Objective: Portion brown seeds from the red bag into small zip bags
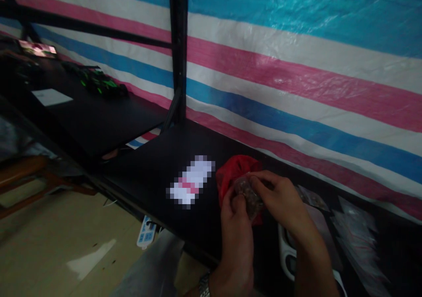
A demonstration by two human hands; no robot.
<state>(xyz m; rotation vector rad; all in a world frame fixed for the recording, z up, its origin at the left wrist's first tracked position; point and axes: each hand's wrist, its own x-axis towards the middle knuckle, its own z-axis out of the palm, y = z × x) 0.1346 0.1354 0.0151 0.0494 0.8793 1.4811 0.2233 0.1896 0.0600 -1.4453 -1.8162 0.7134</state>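
Note:
My left hand [235, 226] grips the lower left side of a small clear plastic bag [249, 196] with small brownish pieces inside. My right hand [280, 196] pinches the bag's upper edge between thumb and fingers. What the pieces are is too dim to tell. Just behind the bag, a red bag [235, 167] lies bunched on the black tabletop [148, 165], partly covered by my hands. Under my right forearm sits a white device like a small scale [286, 248], mostly hidden.
Several flat clear zip bags [358, 235] lie at the right, with another small filled bag [313, 198] behind the scale. A blurred-out white rectangle [194, 180] is left of my hands. Farther left are a green-and-black toy car [103, 83], paper [52, 97] and a power strip [147, 232].

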